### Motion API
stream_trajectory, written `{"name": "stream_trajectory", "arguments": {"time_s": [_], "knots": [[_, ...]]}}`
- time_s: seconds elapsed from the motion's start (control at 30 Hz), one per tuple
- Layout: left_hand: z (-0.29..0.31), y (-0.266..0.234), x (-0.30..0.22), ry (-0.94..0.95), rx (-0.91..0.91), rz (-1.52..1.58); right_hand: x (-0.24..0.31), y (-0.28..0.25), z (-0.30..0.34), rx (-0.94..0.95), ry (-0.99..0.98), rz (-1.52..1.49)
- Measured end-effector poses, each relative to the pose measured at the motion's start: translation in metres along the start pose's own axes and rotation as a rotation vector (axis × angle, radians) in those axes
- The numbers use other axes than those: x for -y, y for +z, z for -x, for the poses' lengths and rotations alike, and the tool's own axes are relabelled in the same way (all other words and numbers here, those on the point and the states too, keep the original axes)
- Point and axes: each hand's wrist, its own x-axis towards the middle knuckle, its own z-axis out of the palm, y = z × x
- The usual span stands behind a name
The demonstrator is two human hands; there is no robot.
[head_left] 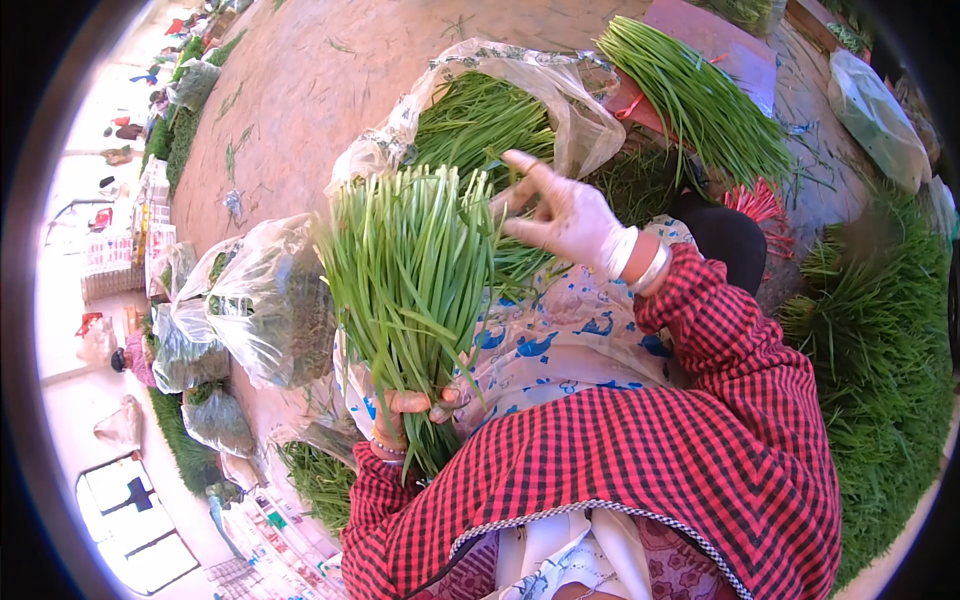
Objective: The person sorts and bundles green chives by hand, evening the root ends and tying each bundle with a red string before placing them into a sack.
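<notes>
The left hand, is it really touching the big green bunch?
Touching. The head view shows the left hand gripping the green bunch low down, its fingers curled against the stalks.

From my remote post I count one bunch of green stalks; at its lower end one left hand, at its upper right one right hand; beyond it one open bag; farther to its upper right one tied bunch and one clump of red ties; left of it at least three filled bags
</notes>
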Motion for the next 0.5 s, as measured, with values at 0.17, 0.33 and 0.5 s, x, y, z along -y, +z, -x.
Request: {"name": "stream_trajectory", "arguments": {"time_s": [0.17,0.33,0.5], "knots": [[-0.006,0.01,-0.001,-0.03,0.007,0.003,-0.013,0.012,-0.011,-0.085,-0.373,0.234],[0.002,0.001,-0.003,-0.053,-0.061,-0.06,-0.045,-0.031,-0.023,-0.023,0.175,-0.668],[-0.01,0.035,-0.014,0.093,-0.093,-0.181,-0.078,-0.073,-0.015,0.066,0.248,0.595]]}}
